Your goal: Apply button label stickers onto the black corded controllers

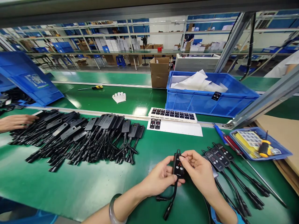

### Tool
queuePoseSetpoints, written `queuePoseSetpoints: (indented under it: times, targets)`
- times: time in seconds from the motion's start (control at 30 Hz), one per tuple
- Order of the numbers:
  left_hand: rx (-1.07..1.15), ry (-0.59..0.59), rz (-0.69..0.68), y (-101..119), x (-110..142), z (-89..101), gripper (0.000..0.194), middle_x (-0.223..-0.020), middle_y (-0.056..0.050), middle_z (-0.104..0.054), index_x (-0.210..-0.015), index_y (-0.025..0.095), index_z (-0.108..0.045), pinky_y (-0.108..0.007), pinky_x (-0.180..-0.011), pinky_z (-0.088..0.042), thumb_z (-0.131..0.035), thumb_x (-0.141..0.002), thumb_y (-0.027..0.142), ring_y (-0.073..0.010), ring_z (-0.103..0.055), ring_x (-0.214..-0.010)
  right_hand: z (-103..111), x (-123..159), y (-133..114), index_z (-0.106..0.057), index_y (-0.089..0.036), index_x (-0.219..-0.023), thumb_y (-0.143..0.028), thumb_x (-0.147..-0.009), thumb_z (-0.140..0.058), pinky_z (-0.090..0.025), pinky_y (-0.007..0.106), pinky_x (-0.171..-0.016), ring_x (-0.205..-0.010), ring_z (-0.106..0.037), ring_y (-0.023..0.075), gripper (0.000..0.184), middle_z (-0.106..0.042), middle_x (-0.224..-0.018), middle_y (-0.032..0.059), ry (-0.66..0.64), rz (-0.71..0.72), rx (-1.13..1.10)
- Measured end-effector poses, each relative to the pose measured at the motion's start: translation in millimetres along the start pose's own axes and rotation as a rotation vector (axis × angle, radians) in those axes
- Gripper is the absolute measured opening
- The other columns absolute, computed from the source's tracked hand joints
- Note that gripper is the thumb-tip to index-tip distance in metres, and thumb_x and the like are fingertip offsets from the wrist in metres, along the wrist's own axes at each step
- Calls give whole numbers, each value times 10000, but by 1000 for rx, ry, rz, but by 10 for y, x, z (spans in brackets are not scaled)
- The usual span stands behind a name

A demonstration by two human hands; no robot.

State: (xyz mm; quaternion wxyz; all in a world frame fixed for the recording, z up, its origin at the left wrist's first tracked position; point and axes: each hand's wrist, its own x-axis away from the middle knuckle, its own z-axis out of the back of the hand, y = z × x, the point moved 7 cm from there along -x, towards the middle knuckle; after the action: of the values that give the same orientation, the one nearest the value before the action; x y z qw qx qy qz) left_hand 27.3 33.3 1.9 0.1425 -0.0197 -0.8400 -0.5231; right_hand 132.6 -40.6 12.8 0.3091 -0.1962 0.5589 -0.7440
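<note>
My left hand [161, 177] is closed around a small black controller [178, 166] with a hanging loop on top and short cables below. A dark label with red marks and two pale buttons covers its face. My right hand [197, 169] pinches the controller's upper right edge with thumb and fingertips; whether the label's corner is between them I cannot tell. Several labelled controllers [218, 157] lie right of my right hand. Farther off is a sheet of labels [173, 114], and a mostly bare backing sheet [179, 128] with two labels lies before it.
A large pile of black controllers [107, 123] covers the left; another person's hand [18, 122] touches its far end. A blue bin [210, 101] holds white paper. Right are a small blue tray [277, 155] and a long metal rod [263, 180]. A white glove [119, 97] and screwdriver [95, 87] lie behind.
</note>
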Motion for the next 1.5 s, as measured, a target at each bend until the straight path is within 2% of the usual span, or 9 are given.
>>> queuePoseSetpoints:
  times: [0.23,0.4,0.57,0.77,0.9,1.03,1.23,1.4,1.5]
  targets:
    - [-28,-5,-17,-5,15,0,500,-887,-84,-663,-1171,185,-443,-389,-823,-524,-694,-773,355,-235,-684,-874,34,-19,-43,-486,-207,-1133,-396,-795,-641,-447,220,-492,-519,-522,122,418,-506,-608,-60,9,-15,-29]
    - [33,3,12,18,15,5,507,-876,-78,-672,-1138,191,-462,-402,-809,-529,-728,-731,339,-251,-695,-847,25,-84,-19,-538,-189,-1081,-433,-807,-606,-417,221,-484,-517,-479,115,373,-457,-615,-58,-65,-7,95]
    - [125,57,4,76,-2,68,389,-884,-106,-683,-1123,154,-513,-362,-717,-548,-596,-813,374,-225,-700,-737,-210,-5,29,-526,-202,-1191,-368,-806,-602,-510,278,-638,-733,-588,169,426,-618,-873,25,-287,-29,12]
    - [153,115,-32,99,-32,119,368,-876,-118,-680,-1076,132,-515,-268,-604,-531,-539,-845,417,-193,-684,-689,-288,101,23,-248,-231,-1458,-320,-708,-719,-517,350,-839,-985,-605,222,890,-570,-1248,96,-377,-11,3]
    - [87,121,-35,48,-44,122,423,-893,-90,-677,-1128,170,-476,-324,-660,-554,-584,-833,454,-197,-694,-675,-243,59,4,-343,-207,-1428,-358,-894,-472,-462,396,-954,-1120,-561,223,569,-547,-1316,104,-324,29,-3]
    - [-10,94,-58,16,-42,106,419,-764,-52,-665,-1108,180,-437,-299,-631,-544,-574,-841,473,-197,-692,-660,-250,49,-18,-466,-178,-1343,-324,-902,-431,-474,389,-942,-1111,-572,225,466,-605,-1243,108,-269,95,40]
    - [-12,108,-55,-8,-48,98,401,-765,-32,-652,-1049,197,-430,-297,-614,-523,-578,-824,495,-184,-675,-632,-280,68,2,-441,-167,-1356,-355,-914,-403,-494,399,-892,-984,-615,223,482,-647,-1125,108,-242,133,147]
    - [-23,180,-161,138,-31,211,306,-881,-48,-664,-908,181,-477,-310,-859,-446,-677,-771,370,-179,-629,-903,-266,105,-29,-219,-149,-1467,-395,-846,-550,-484,398,-899,-1037,-569,238,745,-555,-1226,134,-314,110,299]
    - [-8,233,-124,136,-26,332,486,-895,-20,-630,-1003,195,-452,-291,-770,-451,-777,-661,314,-142,-609,-779,-157,97,-133,-337,-202,-1412,-335,-856,-537,-491,376,-889,-1049,-560,224,606,-533,-1221,108,-343,141,373]
